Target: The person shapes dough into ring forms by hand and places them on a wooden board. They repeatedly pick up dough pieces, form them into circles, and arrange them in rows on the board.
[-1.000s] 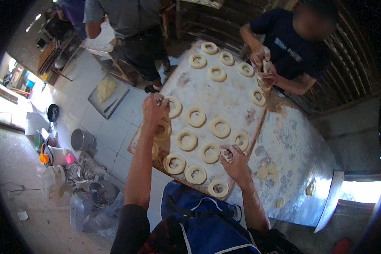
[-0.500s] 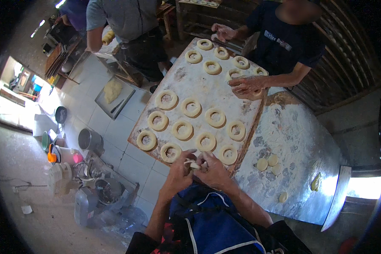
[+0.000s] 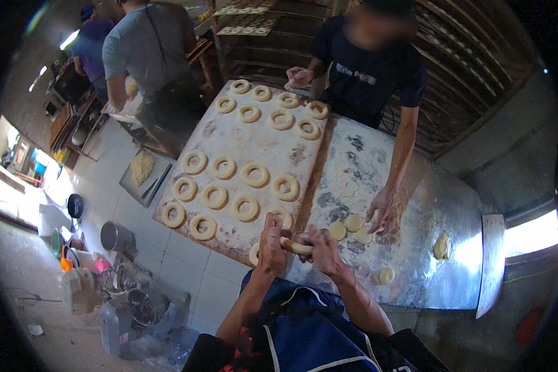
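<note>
My left hand [image 3: 271,247] and my right hand [image 3: 323,249] hold a piece of ring dough [image 3: 297,247] between them, its curved lower part showing. The fingers of both hands curl round it, and its upper side is partly hidden. Just beyond my hands lies a floured board [image 3: 254,131] with rows of pale dough rings [image 3: 245,209]. One ring [image 3: 283,217] is partly covered by my left hand, and another [image 3: 254,253] sits at the board's near edge beside it.
Across the table, a co-worker's hand [image 3: 384,211] reaches to small dough discs [image 3: 353,223] on the floured metal table [image 3: 409,266]. A single disc [image 3: 386,275] and a dough lump [image 3: 441,246] lie farther right. Left on the floor are a dough tray [image 3: 144,177], a metal pot [image 3: 118,238] and jugs [image 3: 115,325].
My hands have moved apart, and the dough between them shows as a wider curve. The co-worker's hand has gone from the board to the discs. The whole view has shifted.
</note>
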Available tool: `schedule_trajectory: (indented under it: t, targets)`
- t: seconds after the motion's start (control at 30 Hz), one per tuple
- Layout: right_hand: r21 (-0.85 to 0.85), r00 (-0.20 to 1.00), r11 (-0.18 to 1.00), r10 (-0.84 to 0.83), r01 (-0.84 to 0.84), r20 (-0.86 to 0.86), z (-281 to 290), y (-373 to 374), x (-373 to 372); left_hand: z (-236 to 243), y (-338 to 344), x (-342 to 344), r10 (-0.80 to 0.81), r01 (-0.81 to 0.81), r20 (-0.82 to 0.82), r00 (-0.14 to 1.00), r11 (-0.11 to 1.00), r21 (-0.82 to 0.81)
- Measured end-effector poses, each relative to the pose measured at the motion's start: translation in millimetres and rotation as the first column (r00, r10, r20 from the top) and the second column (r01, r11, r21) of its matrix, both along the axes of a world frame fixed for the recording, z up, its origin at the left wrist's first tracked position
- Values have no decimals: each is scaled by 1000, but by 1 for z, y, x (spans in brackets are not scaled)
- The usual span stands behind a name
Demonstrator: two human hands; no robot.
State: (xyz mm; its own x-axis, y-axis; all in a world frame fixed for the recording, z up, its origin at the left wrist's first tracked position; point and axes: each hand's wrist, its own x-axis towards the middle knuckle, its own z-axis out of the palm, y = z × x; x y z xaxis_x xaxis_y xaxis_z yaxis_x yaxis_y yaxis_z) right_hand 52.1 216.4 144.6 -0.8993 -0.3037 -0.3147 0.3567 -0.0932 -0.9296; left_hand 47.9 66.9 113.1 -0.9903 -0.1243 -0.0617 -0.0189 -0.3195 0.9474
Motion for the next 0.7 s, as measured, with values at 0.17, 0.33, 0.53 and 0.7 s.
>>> schedule_trajectory:
  t: [0.17,0.33,0.53,0.7]
  targets:
    - [237,969,957,-113,165,-218,2,23,18,-11,46,11,-102,102,-19,995,995,2]
    - [348,963,936,136,-48,-233,-19,63,29,-34,69,30,-14,10,-90,996,999,-43]
    - [357,655,926,194,124,-731,-64,70,49,-49,77,51,12,-61,89,996,820,569]
    - [369,908,896,346,-246,-235,-39,63,48,-47,69,70,67,-102,-109,992,930,-354]
